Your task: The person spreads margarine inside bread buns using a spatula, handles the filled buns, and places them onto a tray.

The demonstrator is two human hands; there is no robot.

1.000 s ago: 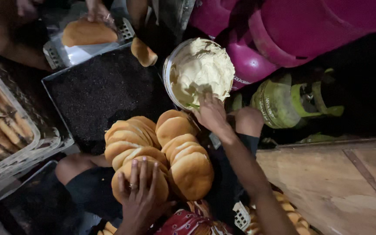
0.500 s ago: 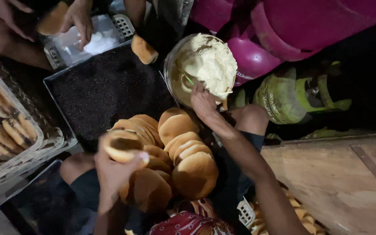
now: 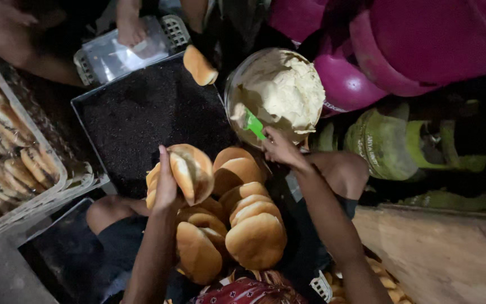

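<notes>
Over the glossy bun pile (image 3: 237, 225), left hand (image 3: 166, 188) grips a split bun (image 3: 191, 171) — right hand (image 3: 279, 147) clasps a green spatula (image 3: 253, 124) in fluffy cream (image 3: 285, 90).

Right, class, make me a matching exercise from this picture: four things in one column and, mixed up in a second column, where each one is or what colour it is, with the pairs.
Things:
1. split bun
2. spatula
3. bowl of cream
4. tray of dark sprinkles

Descriptions:
A. green, in the right hand
B. black and rectangular, left of the bowl
C. held up in the left hand
D. round, heaped with pale filling

Pairs: 1-C, 2-A, 3-D, 4-B
</notes>
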